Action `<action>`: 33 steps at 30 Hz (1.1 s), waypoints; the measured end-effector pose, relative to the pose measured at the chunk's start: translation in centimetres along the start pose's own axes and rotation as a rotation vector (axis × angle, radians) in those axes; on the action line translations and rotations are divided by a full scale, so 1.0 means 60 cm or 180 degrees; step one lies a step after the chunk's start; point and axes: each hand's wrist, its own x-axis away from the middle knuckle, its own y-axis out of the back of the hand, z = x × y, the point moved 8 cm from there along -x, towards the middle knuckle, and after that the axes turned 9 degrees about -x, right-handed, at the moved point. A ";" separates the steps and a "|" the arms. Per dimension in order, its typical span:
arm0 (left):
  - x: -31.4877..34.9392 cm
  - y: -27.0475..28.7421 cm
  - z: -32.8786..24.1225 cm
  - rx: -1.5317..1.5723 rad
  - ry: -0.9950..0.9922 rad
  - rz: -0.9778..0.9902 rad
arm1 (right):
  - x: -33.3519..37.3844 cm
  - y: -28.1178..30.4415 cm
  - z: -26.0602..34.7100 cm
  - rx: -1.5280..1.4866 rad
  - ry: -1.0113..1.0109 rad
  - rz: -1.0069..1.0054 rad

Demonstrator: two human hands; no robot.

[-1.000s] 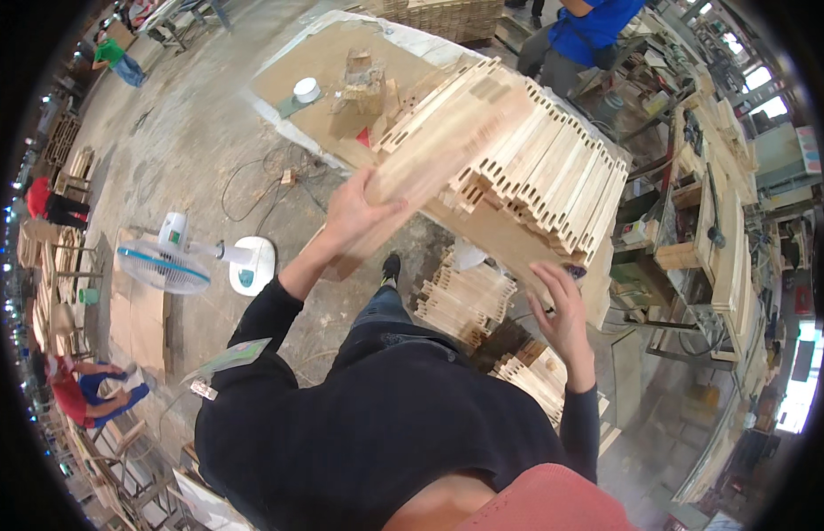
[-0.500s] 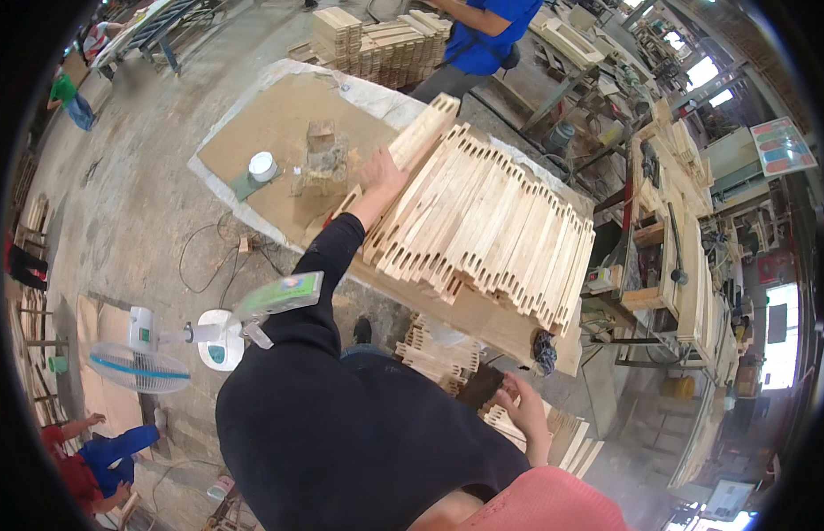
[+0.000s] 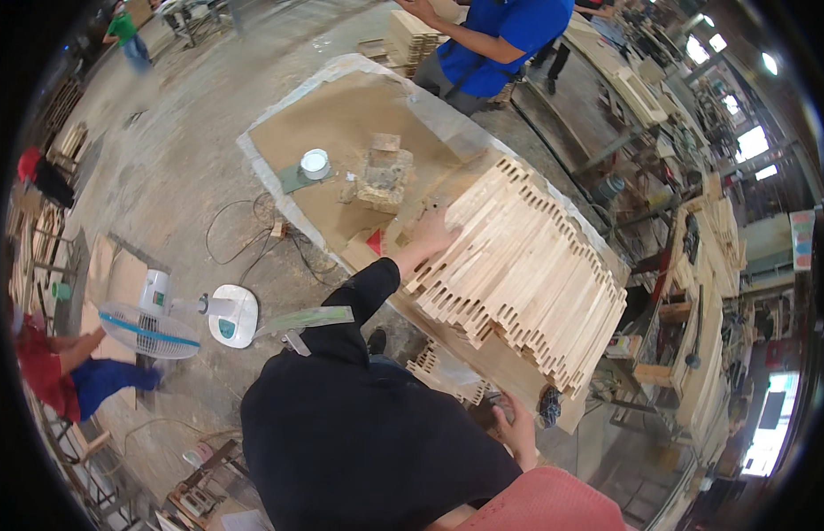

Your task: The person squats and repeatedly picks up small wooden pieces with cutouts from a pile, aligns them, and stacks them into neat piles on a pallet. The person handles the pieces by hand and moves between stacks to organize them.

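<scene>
A long row of pale wooden slats (image 3: pixel 527 265) with slotted ends lies packed side by side on the covered table. My left hand (image 3: pixel 436 232) rests against the left side of this row, its fingers stretched out along the outermost slat. Low and to the right, near the table's front edge, my right hand (image 3: pixel 516 427) has curled fingers round a dark brown, block-like piece (image 3: pixel 485 412), mostly hidden by the hand. More slotted slats (image 3: pixel 447 376) are stacked lower down, below the table's edge.
On the table's brown board (image 3: pixel 297 115) stand a white tub (image 3: pixel 315 164) and a small wooden block stand (image 3: pixel 385 177). A dark crumpled rag (image 3: pixel 550 407) is at the front right corner. A fan (image 3: pixel 151 327) stands left. A person in blue (image 3: pixel 505 44) is across the table.
The left slat, raised and apart earlier, now lies against the row. My left hand has come down along its side. The view has shifted, and the person in blue has turned.
</scene>
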 end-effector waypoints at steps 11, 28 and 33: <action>0.017 -0.022 0.040 0.0730 0.0274 0.0604 | -0.233 0.106 -0.041 0.0953 0.0240 -0.2176; 0.071 0.039 -0.001 -0.0204 0.0365 -0.0260 | -0.266 0.075 -0.086 0.2182 -0.0696 -0.2440; 0.062 0.020 -0.018 0.0020 0.0458 0.0321 | -0.258 0.087 -0.093 0.2220 -0.0747 -0.2501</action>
